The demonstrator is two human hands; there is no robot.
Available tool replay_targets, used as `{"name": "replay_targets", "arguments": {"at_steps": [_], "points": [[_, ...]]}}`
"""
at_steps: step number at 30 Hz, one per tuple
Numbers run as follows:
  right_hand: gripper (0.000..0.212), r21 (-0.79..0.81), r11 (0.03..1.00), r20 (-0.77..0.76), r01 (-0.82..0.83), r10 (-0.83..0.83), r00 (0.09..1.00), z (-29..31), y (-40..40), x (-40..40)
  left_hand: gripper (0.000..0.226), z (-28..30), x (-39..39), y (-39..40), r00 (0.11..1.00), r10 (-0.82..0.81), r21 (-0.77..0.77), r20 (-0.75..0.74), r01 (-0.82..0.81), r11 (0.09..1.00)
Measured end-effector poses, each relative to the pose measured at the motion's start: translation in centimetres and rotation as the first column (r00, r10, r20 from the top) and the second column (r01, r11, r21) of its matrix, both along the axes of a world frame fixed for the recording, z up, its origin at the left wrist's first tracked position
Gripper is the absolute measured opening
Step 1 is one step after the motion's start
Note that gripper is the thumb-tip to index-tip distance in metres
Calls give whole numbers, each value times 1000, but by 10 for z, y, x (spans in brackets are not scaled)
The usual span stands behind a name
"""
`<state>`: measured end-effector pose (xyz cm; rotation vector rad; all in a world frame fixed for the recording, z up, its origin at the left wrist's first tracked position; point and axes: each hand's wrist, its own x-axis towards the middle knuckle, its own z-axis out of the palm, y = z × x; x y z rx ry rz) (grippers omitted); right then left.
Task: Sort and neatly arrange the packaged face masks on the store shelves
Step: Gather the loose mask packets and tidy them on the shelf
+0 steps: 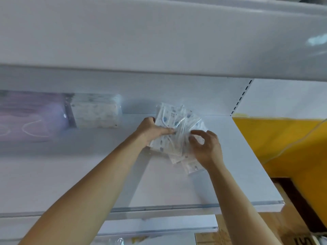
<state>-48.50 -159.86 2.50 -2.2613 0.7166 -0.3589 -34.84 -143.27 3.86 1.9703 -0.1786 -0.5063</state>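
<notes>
Both hands [152, 129] [206, 147] hold fanned mask packets [177, 121] on shelf [230, 174].

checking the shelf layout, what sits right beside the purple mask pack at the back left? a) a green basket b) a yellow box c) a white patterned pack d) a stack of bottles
c, a white patterned pack stands directly right of the purple mask pack on the shelf.
</notes>
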Motion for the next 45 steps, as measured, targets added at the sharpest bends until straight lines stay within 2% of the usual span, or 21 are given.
{"name": "replay_targets", "arguments": {"at_steps": [2,4,7,9,10,13,15,18,19,21,23,25,28,30,35,38,41,45], "points": [[24,52,998,70,-21,17,997,4,-7,0,98,-2,-2,-3,998,5,-59,-55,-8,998],[31,28,999,130,-27,24,991,6,-8,0,96,-4,-6,-7,997,24,-101,-70,-31,994],[35,40,998,193,-44,35,981,5,1,-1,73,3,-23,-15,996,64,-120,-62,-71,990],[38,106,994,238,-40,13,971,2,8,0,51,2,-29,-19,997,80,-118,-2,-80,990],[37,147,988,268,-37,-4,963,1,11,-1,48,1,-32,-20,997,76,-130,30,-72,989],[39,378,926,344,-5,-135,929,0,17,-3,62,-3,-39,-19,996,71,-211,54,-58,976],[44,509,859,297,61,-241,924,5,14,-2,58,-6,-42,-17,995,100,-235,27,-91,968],[78,536,842,105,59,-136,985,20,4,8,37,-6,-49,-16,989,147,-262,8,-139,955],[80,550,834,60,45,-93,994,24,2,13,33,-6,-50,-16,989,146,-270,12,-137,953],[60,536,843,8,40,-52,999,32,2,22,34,-5,-53,-15,995,99,-274,26,-88,958],[38,477,879,-14,16,-10,1000,35,5,29,46,-3,-58,-14,999,44,-266,28,-35,963],[29,430,902,-21,-34,47,999,35,9,33,52,-2,-60,-12,1000,29,-245,5,-27,969],[45,361,929,-20,-78,91,996,37,11,35,42,-3,-59,-10,999,24,-237,-29,-30,971],[52,309,946,-39,-99,117,992,39,13,36,52,0,-61,-9,999,26,-242,-34,-33,970],[63,5,991,-238,-134,131,962,38,23,35,60,3,-69,-8,998,17,-274,-60,-33,961],[66,42,989,-252,-144,150,956,36,20,32,48,3,-72,-10,999,21,-281,-25,-27,959],[68,143,983,-181,-116,141,973,42,10,25,60,-1,-72,-15,1000,-4,-240,21,9,971],[80,372,925,6,-81,84,996,39,-4,14,68,-6,-69,-17,991,12,-39,135,-7,999]]}}
